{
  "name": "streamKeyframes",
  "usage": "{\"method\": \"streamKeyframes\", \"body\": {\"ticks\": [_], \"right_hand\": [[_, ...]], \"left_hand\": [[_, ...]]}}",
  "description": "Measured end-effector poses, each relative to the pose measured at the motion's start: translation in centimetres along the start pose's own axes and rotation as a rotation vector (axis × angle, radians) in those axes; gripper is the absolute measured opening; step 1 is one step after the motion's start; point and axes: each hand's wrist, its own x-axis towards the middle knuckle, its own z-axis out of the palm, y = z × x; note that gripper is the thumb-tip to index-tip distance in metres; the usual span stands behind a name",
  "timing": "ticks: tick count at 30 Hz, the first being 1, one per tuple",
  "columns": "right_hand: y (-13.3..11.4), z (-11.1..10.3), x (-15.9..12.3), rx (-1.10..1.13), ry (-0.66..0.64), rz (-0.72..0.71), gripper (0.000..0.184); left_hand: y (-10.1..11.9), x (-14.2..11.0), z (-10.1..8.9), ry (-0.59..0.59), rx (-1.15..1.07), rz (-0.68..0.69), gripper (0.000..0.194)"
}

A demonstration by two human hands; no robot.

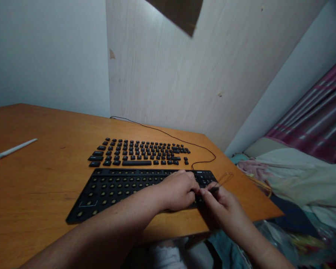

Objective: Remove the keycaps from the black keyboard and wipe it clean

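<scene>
A black keyboard [117, 190] lies on the table, its left and middle parts bared of keycaps while keys still sit on the number pad [208, 176]. My left hand [179, 189] rests over the keyboard's right half with its fingers curled and pressed together; whatever they pinch is hidden. Just right of it, my right hand [222, 201] is closed around a wire keycap puller, whose black handle [214, 189] shows between the fingers. The puller's thin wire loops [226, 178] stick out up and to the right. The fingertips of both hands meet over the number pad's left side.
Loose black keycaps [137, 152] lie in rows behind the keyboard, with a long spacebar [136, 163] in front. A black cable [168, 133] curves from the keyboard to the wall. A white strip [14, 150] lies far left. Bedding [291, 172] is beyond the table's right edge [252, 186].
</scene>
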Motion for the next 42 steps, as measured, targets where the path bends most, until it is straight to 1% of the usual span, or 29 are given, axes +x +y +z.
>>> {"method": "streamKeyframes", "body": {"ticks": [3,7,11,14,17,19,21,23,26,28,33,37,42], "right_hand": [[0.2,0.2,-0.1,-0.038,0.027,-0.025,0.028],[-0.4,0.4,-0.6,-0.141,0.039,-0.084,0.024],[-0.6,0.5,-0.8,-0.153,0.063,-0.064,0.025],[0.2,0.6,-0.7,-0.07,0.1,0.001,0.029],[1.2,0.9,-0.7,0.098,0.127,0.106,0.035],[1.6,1.0,-0.8,0.184,0.144,0.151,0.039],[1.6,1.1,-0.8,0.195,0.171,0.154,0.041],[1.5,1.1,-0.9,0.153,0.196,0.125,0.04],[1.3,1.1,-0.8,0.108,0.232,0.092,0.039],[1.3,1.2,-0.8,0.116,0.246,0.097,0.038],[1.1,1.0,-0.6,0.197,0.234,0.163,0.036],[0.2,0.4,-0.4,0.297,0.272,0.227,0.039],[-0.2,0.3,-0.1,0.39,0.265,0.213,0.037]], "left_hand": [[-0.2,0.1,0.2,0.004,-0.02,-0.01,0.025],[-0.4,0.2,0.2,0.002,-0.034,-0.02,0.027],[-0.4,0.2,0.1,0.005,-0.037,-0.021,0.027],[-0.4,0.2,0.2,0.005,-0.05,-0.026,0.028],[-0.4,0.2,0.1,-0.001,-0.048,-0.029,0.028],[-0.3,0.2,0.1,-0.002,-0.041,-0.032,0.026],[-0.2,0.2,0.0,-0.004,-0.036,-0.035,0.025],[-0.2,0.2,-0.1,-0.005,-0.037,-0.041,0.025],[-0.2,0.2,0.0,-0.004,-0.042,-0.041,0.027],[-0.3,0.1,0.1,0.003,-0.041,-0.037,0.028],[-0.4,0.0,0.3,0.01,-0.035,-0.023,0.029],[-0.2,0.0,0.2,-0.002,-0.035,-0.025,0.028],[0.1,0.0,-0.1,0.005,-0.034,-0.05,0.027]]}}
